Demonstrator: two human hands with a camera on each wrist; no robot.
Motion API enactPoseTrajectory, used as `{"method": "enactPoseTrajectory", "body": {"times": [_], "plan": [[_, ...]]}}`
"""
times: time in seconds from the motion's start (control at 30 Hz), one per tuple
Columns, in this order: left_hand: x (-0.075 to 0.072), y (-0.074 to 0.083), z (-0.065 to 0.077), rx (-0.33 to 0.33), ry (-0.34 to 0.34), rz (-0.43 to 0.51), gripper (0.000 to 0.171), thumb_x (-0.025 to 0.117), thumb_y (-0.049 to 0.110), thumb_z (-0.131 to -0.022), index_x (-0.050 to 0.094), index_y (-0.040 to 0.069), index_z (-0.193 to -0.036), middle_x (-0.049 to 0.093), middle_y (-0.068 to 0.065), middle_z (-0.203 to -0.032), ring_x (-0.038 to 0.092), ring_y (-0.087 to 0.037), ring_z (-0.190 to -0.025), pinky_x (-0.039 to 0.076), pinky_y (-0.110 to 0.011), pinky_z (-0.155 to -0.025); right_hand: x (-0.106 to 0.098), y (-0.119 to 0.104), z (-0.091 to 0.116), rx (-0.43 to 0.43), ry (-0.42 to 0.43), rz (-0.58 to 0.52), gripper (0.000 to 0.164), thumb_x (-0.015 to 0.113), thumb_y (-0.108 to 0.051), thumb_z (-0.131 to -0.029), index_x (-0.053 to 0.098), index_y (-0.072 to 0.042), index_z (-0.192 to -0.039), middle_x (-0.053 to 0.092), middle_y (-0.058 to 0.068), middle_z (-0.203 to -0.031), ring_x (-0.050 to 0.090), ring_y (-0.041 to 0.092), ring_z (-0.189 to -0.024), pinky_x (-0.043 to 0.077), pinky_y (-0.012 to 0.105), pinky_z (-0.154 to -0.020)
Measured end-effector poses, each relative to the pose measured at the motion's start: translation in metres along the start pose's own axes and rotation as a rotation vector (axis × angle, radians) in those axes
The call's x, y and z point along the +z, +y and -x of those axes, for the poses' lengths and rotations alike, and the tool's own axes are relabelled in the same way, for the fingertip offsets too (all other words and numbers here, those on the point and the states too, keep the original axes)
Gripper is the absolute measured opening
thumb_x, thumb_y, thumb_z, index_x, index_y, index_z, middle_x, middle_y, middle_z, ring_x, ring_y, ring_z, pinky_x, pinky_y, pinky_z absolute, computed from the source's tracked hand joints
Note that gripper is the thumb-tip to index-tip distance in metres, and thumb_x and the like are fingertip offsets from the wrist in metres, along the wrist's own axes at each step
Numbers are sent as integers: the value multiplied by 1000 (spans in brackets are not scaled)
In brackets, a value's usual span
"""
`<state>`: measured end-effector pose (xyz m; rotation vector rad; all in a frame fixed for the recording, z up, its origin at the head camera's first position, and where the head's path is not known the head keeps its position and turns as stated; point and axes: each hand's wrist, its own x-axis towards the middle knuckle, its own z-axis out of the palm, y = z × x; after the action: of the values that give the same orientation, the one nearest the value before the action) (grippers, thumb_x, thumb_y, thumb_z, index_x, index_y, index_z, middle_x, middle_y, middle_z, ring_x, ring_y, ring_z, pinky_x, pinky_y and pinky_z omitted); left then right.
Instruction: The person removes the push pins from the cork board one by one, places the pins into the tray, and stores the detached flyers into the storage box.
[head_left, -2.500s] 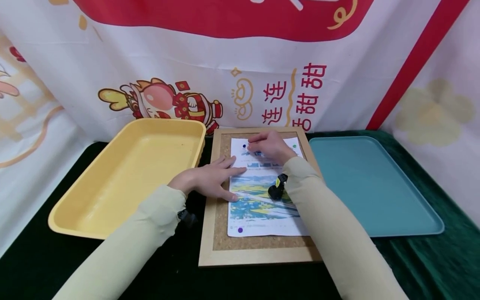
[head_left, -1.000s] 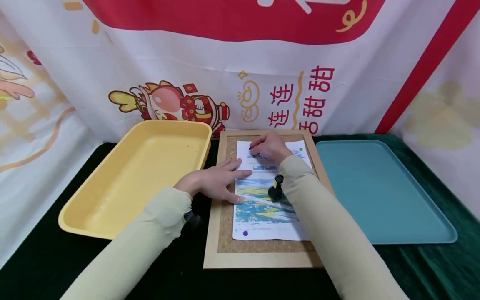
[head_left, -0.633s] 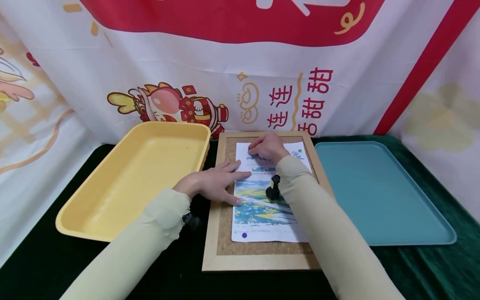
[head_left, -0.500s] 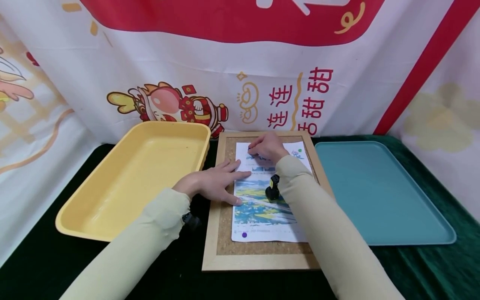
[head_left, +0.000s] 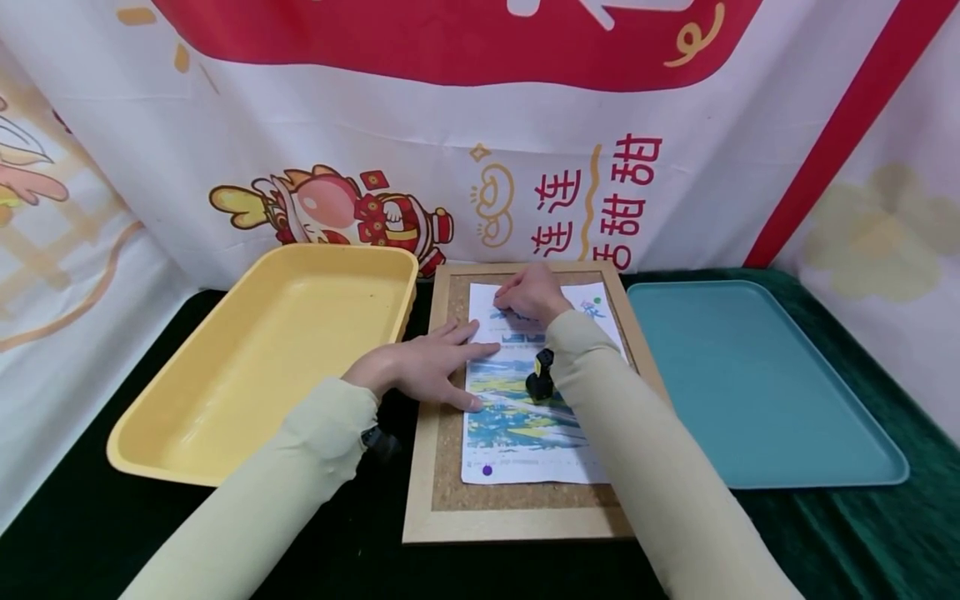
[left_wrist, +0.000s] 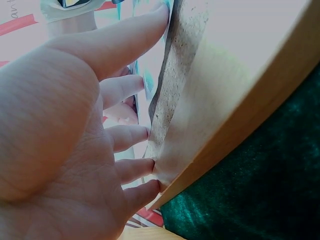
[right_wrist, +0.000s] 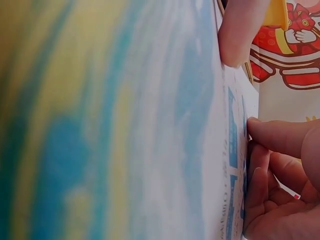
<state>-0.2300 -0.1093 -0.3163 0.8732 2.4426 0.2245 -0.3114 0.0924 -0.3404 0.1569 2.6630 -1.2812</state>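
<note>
A printed paper sheet [head_left: 517,458] with a blue and yellow landscape lies on a wood-framed corkboard [head_left: 446,467]. My left hand [head_left: 431,364] rests, fingers spread, across the sheet's left edge; in the left wrist view the left hand [left_wrist: 65,150] has its fingertips at the board. At the sheet's upper left corner, my right hand [head_left: 534,292] pinches at a blue thumbtack, now hidden by the fingers. In the right wrist view, the right hand [right_wrist: 285,175] touches the paper [right_wrist: 125,125] with curled fingers. A purple thumbtack [head_left: 487,470] sits lower left, a green thumbtack [head_left: 597,300] upper right.
A yellow basin [head_left: 262,358] stands left of the board, close to the left forearm. To the right lies a blue-green tray [head_left: 757,383]. Dark green cloth [head_left: 360,542] covers the table, and a printed white curtain [head_left: 420,117] hangs behind.
Earlier, the blue thumbtack showed beside the right fingertips; the right hand has since closed over it, hiding it. The left hand keeps its place on the sheet. The head view has shifted slightly.
</note>
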Motion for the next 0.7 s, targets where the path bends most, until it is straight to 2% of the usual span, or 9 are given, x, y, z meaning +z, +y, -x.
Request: {"method": "enactPoseTrajectory", "body": {"times": [0.33,0.57,0.7], "plan": [[-1,1,2,3,7,4,86,69,54,-100,26,30,-170,-3,-12,-181,-7,-38,-168,10,-64,-133,-5,-3,6,34,-32,-55,11,79,-19,-96,83,-10,-102,74,7,-119,62,21,-106,48,37,-99],[-1,1,2,3,2,2,86,68,54,-100,26,30,-171,-3,-12,-181,-7,-40,-167,10,-64,-133,-11,4,10,-5,-93,-144,14,74,-13,-99,80,-5,-109,72,9,-124,63,24,-115,46,44,-113],[-1,1,2,10,2,4,87,68,55,-100,25,30,-171,-3,-12,-181,-6,-41,-167,10,-64,-133,-15,7,9,-6,-95,-131,15,72,-14,-100,79,-6,-110,72,9,-121,63,24,-114,47,45,-112]]}}
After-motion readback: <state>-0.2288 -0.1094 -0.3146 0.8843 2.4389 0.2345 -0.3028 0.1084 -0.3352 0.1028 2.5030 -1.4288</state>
